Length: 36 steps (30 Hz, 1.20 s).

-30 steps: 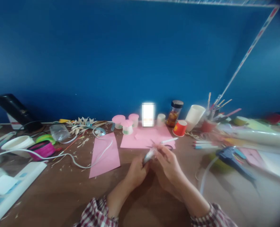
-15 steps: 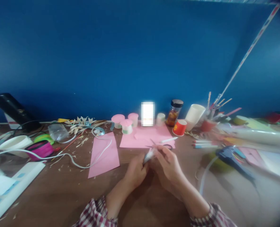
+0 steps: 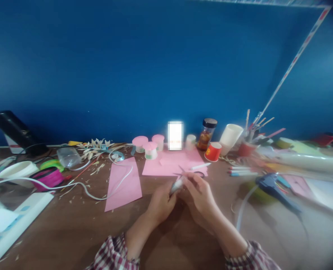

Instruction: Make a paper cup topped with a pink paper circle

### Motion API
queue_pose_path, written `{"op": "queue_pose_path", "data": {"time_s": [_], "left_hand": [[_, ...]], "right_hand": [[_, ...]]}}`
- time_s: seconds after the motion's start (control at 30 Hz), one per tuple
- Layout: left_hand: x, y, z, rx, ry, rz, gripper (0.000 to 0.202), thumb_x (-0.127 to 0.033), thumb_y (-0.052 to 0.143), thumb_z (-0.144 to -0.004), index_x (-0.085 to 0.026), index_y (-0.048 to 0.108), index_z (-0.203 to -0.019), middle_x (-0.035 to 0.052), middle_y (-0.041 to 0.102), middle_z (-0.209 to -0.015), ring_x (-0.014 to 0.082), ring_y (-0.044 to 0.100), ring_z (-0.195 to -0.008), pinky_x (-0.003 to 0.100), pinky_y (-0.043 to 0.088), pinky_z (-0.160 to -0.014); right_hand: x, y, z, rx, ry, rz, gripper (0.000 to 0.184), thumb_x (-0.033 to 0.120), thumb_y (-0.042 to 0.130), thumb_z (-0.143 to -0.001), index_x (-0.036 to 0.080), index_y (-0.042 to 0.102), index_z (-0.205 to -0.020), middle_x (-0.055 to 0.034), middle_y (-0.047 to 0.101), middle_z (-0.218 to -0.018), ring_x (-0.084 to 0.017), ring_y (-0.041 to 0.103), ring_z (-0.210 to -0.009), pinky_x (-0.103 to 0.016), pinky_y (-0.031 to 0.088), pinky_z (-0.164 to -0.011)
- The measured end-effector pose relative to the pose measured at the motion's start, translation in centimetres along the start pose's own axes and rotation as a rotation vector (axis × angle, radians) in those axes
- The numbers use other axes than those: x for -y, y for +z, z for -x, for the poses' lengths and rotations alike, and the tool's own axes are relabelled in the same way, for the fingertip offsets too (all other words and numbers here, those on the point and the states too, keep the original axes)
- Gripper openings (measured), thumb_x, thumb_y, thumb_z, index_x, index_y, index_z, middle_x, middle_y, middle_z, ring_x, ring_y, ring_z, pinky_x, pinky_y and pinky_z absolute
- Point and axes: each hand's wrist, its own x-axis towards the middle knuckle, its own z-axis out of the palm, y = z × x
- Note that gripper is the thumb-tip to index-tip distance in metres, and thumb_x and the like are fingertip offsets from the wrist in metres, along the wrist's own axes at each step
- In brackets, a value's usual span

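My left hand [image 3: 160, 204] and my right hand [image 3: 200, 197] meet over the brown table [image 3: 70, 232], both closed around a small pale grey-white object [image 3: 177, 185] that sticks up between them. What the object is I cannot make out. Just beyond my fingers lie scissors [image 3: 193, 173] on a pink paper sheet [image 3: 169, 165]. Another pink sheet [image 3: 124, 185] lies to the left of my left hand. Both wrists show checked sleeves.
A blue glue gun [image 3: 276, 187] with a white cord lies at the right. Markers [image 3: 241, 171], a red paper cup [image 3: 213, 152], a jar [image 3: 207, 135], a white cup [image 3: 231, 138] and pink-lidded pots [image 3: 149, 146] stand behind. A magenta roll [image 3: 49, 177] and white cable [image 3: 79, 185] sit left.
Almost nothing differs; my hands stay together on the small object, with only a slight shift of the view.
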Motion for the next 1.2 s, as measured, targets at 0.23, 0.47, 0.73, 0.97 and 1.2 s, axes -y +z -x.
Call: {"op": "queue_pose_path", "data": {"time_s": [0.23, 0.47, 0.73, 0.97, 1.2], "left_hand": [[-0.2, -0.4, 0.0, 0.027, 0.018, -0.013, 0.021, -0.023, 0.057, -0.086, -0.024, 0.068, -0.105, 0.0068, 0.071, -0.093, 0.0233, 0.061, -0.08, 0.028, 0.037, -0.073], [-0.8, -0.9, -0.2, 0.08, 0.056, -0.044, 0.026, -0.022, 0.051, -0.089, -0.023, 0.065, -0.112, 0.0063, 0.072, -0.101, 0.0234, 0.064, -0.087, 0.028, 0.041, -0.076], [-0.6, -1.1, -0.2, 0.118, 0.077, -0.289, 0.018, -0.023, 0.046, -0.091, -0.019, 0.061, -0.1, 0.0059, 0.07, -0.092, 0.0215, 0.064, -0.08, 0.029, 0.043, -0.072], [-0.4, -0.6, -0.2, 0.114, 0.079, -0.285, 0.02, -0.023, 0.045, -0.091, -0.019, 0.059, -0.105, 0.007, 0.071, -0.096, 0.0229, 0.065, -0.086, 0.031, 0.045, -0.076], [0.2, -0.5, -0.4, 0.128, 0.073, -0.275, 0.023, -0.024, 0.044, -0.092, -0.019, 0.061, -0.106, 0.0091, 0.071, -0.101, 0.0246, 0.066, -0.089, 0.034, 0.046, -0.079]], "right_hand": [[0.0, -0.1, 0.0, 0.018, -0.013, 0.0, 0.028, 0.042, 0.063, -0.087, 0.019, 0.069, -0.103, -0.0069, 0.073, -0.094, -0.023, 0.066, -0.083, -0.031, 0.052, -0.076], [0.2, 0.1, -0.1, 0.021, 0.018, -0.133, 0.032, 0.046, 0.066, -0.083, 0.019, 0.069, -0.1, -0.0059, 0.073, -0.092, -0.021, 0.067, -0.082, -0.031, 0.054, -0.075], [0.8, 0.4, 0.3, 0.06, 0.054, -0.117, 0.031, 0.043, 0.067, -0.082, 0.017, 0.069, -0.098, -0.0067, 0.073, -0.094, -0.022, 0.066, -0.09, -0.032, 0.052, -0.081], [0.6, 0.7, 0.6, 0.11, 0.151, -0.269, 0.028, 0.039, 0.067, -0.083, 0.018, 0.067, -0.102, -0.0054, 0.071, -0.094, -0.021, 0.066, -0.087, -0.032, 0.055, -0.077], [-0.7, 0.8, 0.3, 0.139, 0.031, -0.063, 0.031, 0.034, 0.061, -0.086, 0.016, 0.065, -0.111, -0.0073, 0.071, -0.095, -0.022, 0.066, -0.089, -0.033, 0.054, -0.08]]}}
